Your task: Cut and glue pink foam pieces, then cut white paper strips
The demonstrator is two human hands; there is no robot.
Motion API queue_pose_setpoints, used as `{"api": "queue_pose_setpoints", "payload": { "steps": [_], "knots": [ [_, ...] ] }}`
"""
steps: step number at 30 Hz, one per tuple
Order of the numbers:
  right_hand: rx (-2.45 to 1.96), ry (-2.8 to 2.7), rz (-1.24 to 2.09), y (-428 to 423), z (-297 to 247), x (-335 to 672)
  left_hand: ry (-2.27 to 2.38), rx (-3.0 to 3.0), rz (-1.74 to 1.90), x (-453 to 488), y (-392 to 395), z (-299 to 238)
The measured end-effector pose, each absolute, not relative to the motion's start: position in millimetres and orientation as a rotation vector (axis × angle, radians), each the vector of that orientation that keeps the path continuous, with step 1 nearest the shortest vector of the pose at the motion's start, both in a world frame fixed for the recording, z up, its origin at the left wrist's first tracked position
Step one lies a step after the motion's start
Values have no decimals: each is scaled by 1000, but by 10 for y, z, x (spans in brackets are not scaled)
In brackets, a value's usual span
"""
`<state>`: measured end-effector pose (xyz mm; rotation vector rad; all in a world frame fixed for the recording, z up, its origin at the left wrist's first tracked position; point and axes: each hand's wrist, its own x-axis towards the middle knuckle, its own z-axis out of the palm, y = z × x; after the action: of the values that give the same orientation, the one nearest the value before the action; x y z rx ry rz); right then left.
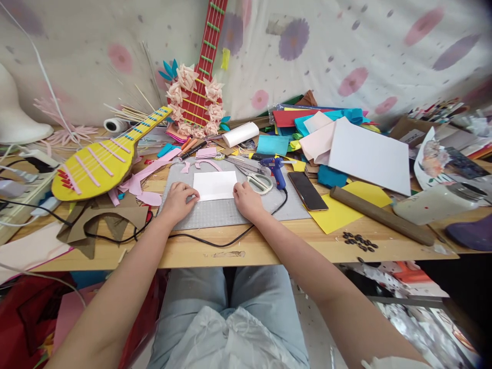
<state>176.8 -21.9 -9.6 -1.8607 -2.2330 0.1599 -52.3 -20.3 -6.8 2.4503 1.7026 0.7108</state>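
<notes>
A white sheet of paper [215,184] lies on the grey cutting mat [207,212], its near edge slightly raised or folded. My left hand [180,201] pinches its near left corner between thumb and fingers. At the right end of the paper, my right hand [247,200] has curled fingers on the edge. Just beyond that hand rest scissors with pale handles [260,183]. A blue glue gun [275,170] stands to their right, its black cord running across the mat.
Right of the mat are a phone [307,190], yellow paper [346,205], a brown tube [380,215] and small black beads [359,241]. A yellow cardboard instrument [94,169] lies left; a red one with paper flowers [198,97] leans behind. Paper scraps crowd the back.
</notes>
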Motion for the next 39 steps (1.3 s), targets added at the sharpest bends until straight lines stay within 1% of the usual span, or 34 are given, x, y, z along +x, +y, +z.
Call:
{"api": "queue_pose_setpoints", "payload": {
  "steps": [13,27,39],
  "knots": [
    [-1907,-2176,-62,-299,-73,1572,1906,2562,733,-115,-242,-53],
    [-1907,-2189,22,-347,-43,1599,2030,2451,680,-170,-248,-103],
    [-1937,-2183,-60,-247,-120,1592,1985,2360,705,-189,-248,-89]
  ]
}}
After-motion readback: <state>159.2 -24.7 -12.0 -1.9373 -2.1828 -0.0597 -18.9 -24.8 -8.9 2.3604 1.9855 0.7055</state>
